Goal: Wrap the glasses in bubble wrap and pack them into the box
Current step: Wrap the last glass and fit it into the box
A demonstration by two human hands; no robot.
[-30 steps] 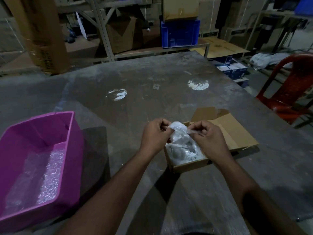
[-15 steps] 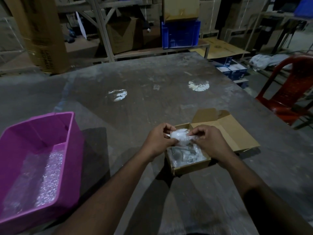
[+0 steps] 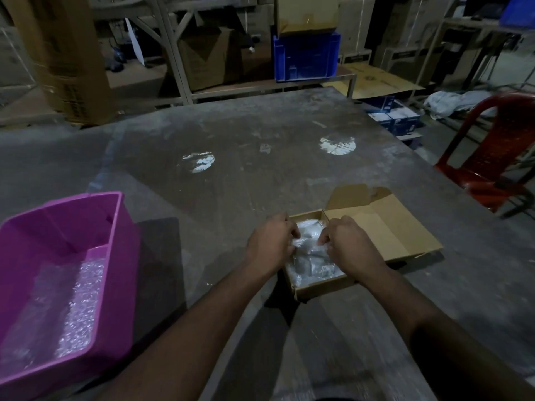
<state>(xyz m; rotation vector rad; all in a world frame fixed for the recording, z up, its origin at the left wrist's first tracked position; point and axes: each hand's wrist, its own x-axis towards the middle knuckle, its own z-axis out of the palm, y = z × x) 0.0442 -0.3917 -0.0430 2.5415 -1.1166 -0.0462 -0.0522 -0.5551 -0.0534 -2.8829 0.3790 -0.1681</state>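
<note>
A small open cardboard box [image 3: 324, 287] sits on the grey table, its lid flap [image 3: 385, 227] folded out to the right. Inside lies a white bubble-wrapped bundle [image 3: 309, 256]; the glasses within it are hidden. My left hand [image 3: 272, 241] presses on the bundle's left side with curled fingers. My right hand [image 3: 347, 244] grips its right side, fingers pinching the wrap. Both hands are down inside the box.
A pink plastic bin [image 3: 66, 287] holding bubble wrap sheets [image 3: 78, 308] stands at the near left. A red plastic chair [image 3: 492, 160] is beside the table's right edge. Shelves with cardboard boxes and a blue crate [image 3: 307, 56] stand behind the table.
The wrapped bundle was held above the box by its top. Both hands have lowered it and now press it down into the box.
</note>
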